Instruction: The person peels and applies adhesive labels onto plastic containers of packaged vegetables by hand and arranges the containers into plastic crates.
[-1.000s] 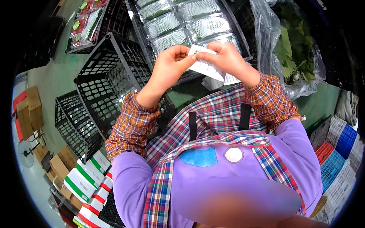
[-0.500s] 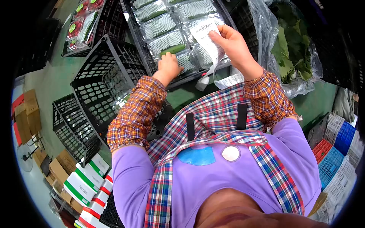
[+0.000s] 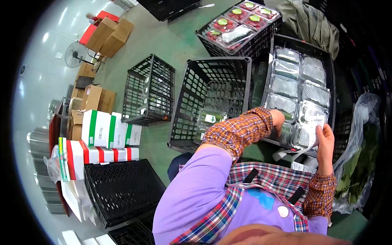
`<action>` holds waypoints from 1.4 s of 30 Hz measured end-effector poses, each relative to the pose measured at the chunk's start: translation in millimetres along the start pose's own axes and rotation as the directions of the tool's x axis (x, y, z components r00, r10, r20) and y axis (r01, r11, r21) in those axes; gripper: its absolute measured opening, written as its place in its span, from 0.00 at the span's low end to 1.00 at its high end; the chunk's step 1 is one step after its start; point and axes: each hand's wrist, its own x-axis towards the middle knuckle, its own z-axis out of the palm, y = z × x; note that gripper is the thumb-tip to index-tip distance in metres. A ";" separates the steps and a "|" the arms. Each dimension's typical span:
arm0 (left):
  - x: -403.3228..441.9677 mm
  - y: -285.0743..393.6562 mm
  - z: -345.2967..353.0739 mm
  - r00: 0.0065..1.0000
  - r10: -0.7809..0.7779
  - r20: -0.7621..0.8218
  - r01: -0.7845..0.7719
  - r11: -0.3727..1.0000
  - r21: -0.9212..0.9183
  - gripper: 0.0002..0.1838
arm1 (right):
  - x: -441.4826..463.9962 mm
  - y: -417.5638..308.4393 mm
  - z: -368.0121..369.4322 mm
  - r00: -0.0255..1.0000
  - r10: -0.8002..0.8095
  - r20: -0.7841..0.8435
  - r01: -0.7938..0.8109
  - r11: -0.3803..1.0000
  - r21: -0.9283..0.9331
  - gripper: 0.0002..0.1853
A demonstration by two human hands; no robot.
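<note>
My left hand point(image 3: 277, 119) reaches over the near left side of a black crate point(image 3: 272, 57) of clear packs point(image 3: 283, 85). Its fingers point down at a near pack, apart and partly hidden by the wrist; I see nothing held in them. White foam netting covers the packs' contents, with some green showing. Between thumb and fingers, my right hand point(image 3: 326, 145) is closed on a strip of white labels point(image 3: 316, 122) over the near right packs. A barcode-like print shows on its top label, and the strip trails down past the crate's near edge.
An open black crate point(image 3: 179, 102) with a few packs stands left, beside a smaller black crate point(image 3: 149, 90). Packs of red produce point(image 3: 237, 18) fill a crate behind. Leafy greens point(image 3: 359, 163) in plastic lie right. White boxes point(image 3: 100, 128) and cartons point(image 3: 112, 36) stand far left.
The view has swung left, so the crate of packs now appears further right. My right hand still grips the label strip, and my left hand remains over the near packs.
</note>
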 end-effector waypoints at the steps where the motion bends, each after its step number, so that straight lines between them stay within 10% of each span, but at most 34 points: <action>1: 6.9 -2.5 7.3 1.000 0.024 -0.016 -0.025 0.999 -0.043 0.34 | 1.0 -1.6 3.7 1.000 -0.002 -0.004 0.002 1.000 0.001 0.08; 5: 30.6 -20.5 39.1 0.955 0.249 -0.163 -0.263 0.962 -0.069 0.32 | -0.9 -3.8 6.5 0.999 0.028 0.025 -0.028 0.999 -0.034 0.08; 10: -5.8 -32.0 0.2 0.959 0.056 -0.278 -0.186 0.864 -0.467 0.30 | -3.9 2.5 6.2 0.999 0.025 0.038 -0.022 0.997 -0.076 0.07; 15: -49.0 -45.2 -19.2 0.964 0.058 -0.261 -0.266 0.088 -0.960 0.34 | -7.4 -7.2 12.9 0.994 0.067 0.081 -0.059 0.993 -0.102 0.07; 19: -75.3 -12.4 -14.2 0.931 0.213 -0.297 -0.244 -0.244 -0.939 0.46 | -7.1 -8.0 14.7 0.980 0.132 0.152 -0.117 0.988 -0.104 0.06; 26: -51.2 10.2 19.5 0.928 0.199 -0.316 -0.219 -0.393 -0.893 0.19 | -16.6 -10.6 22.2 0.984 0.084 0.159 -0.002 0.890 -0.456 0.10; 42: -47.1 19.2 21.3 0.943 0.238 -0.235 -0.124 -0.404 -0.906 0.24 | -8.3 -5.0 23.0 0.973 0.155 0.173 -0.008 0.766 -0.643 0.20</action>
